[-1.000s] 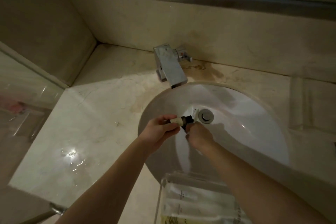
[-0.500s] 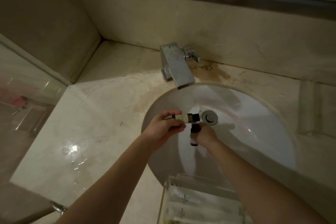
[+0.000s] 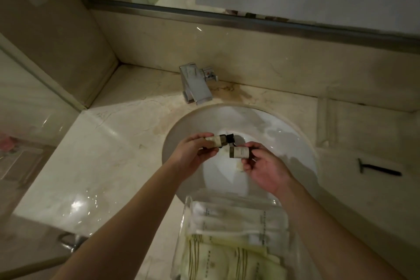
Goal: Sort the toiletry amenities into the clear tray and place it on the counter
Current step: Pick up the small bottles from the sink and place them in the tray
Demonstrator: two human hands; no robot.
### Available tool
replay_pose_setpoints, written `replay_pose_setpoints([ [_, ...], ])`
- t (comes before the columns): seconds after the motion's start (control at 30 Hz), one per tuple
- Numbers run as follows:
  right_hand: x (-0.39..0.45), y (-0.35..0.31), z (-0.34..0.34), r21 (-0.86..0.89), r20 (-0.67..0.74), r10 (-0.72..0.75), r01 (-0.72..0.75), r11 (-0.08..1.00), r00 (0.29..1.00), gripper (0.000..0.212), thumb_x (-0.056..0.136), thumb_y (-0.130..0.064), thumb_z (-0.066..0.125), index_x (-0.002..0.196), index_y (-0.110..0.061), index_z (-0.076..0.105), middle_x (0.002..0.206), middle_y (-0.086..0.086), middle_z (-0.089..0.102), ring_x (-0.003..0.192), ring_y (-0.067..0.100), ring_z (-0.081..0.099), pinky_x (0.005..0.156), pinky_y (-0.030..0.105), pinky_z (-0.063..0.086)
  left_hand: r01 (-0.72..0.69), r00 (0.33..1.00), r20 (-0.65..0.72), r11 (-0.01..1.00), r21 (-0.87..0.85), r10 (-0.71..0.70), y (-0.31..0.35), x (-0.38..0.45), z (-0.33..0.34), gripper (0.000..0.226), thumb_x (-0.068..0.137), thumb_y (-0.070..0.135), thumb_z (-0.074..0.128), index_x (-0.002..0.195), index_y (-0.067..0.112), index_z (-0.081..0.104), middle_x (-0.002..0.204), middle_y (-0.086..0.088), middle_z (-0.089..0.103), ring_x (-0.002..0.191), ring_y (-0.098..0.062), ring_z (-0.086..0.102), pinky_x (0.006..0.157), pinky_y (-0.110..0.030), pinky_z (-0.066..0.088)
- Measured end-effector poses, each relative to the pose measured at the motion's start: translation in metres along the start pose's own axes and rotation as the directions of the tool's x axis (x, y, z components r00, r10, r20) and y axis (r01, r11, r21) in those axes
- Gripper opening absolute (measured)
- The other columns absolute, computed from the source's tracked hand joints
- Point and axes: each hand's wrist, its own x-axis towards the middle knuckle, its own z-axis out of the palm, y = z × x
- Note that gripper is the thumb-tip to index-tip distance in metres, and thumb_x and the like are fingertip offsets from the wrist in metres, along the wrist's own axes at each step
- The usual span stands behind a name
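Note:
Over the white sink basin, my left hand grips a small brown bottle with a pale label and a black cap, held sideways with the cap pointing right. Just to its right, my right hand holds a second small brown bottle by its label, its end toward the first. The clear tray stands at the sink's near edge below my hands, with several white and pale yellow sachets lying in it.
A black razor lies on the marble counter right of the basin. A chrome faucet stands behind the sink under the mirror. A glass panel borders the counter's left side, and a wet patch shines on the counter's left part.
My right hand has turned palm up and lifted a second bottle beside the first. The view has pulled back, showing more of the tray and the razor.

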Motion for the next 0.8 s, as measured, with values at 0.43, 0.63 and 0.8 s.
replay_pose_setpoints([
  [0.43,-0.100,0.004,-0.015,-0.099,0.102,-0.128,0.138,0.985,0.987,0.015,0.089,0.000,0.052,0.079,-0.009,0.058,0.093,0.012,0.067,0.079,0.020,0.053,0.063,0.024,0.041,-0.105,0.994,0.020,0.993,0.062,0.103,-0.029,-0.095,0.015,0.025,0.083,-0.015,0.052,0.097,0.003,0.062,0.086,-0.016,0.062,0.071,-0.025,0.064,0.068,-0.025,0.057],
  [0.63,-0.132,0.011,-0.027,-0.342,0.141,-0.201,0.239,0.909,0.969,0.016,0.092,0.004,0.051,0.096,-0.007,0.062,0.097,0.015,0.062,0.071,0.022,0.053,0.064,0.027,0.042,-0.152,0.987,0.093,0.952,0.266,0.131,-0.045,-0.127,0.003,0.030,0.078,-0.020,0.058,0.095,0.003,0.058,0.095,-0.014,0.057,0.079,-0.023,0.062,0.072,-0.026,0.059],
  [0.8,-0.153,0.021,-0.036,-0.519,0.136,-0.194,0.237,0.821,0.972,0.020,0.094,0.003,0.048,0.102,-0.004,0.065,0.102,0.016,0.062,0.070,0.022,0.058,0.064,0.028,0.047,-0.187,0.982,0.130,0.810,0.555,0.138,-0.054,-0.143,-0.005,0.026,0.073,-0.015,0.068,0.078,0.009,0.059,0.081,-0.010,0.062,0.075,-0.022,0.061,0.067,-0.025,0.055],
])
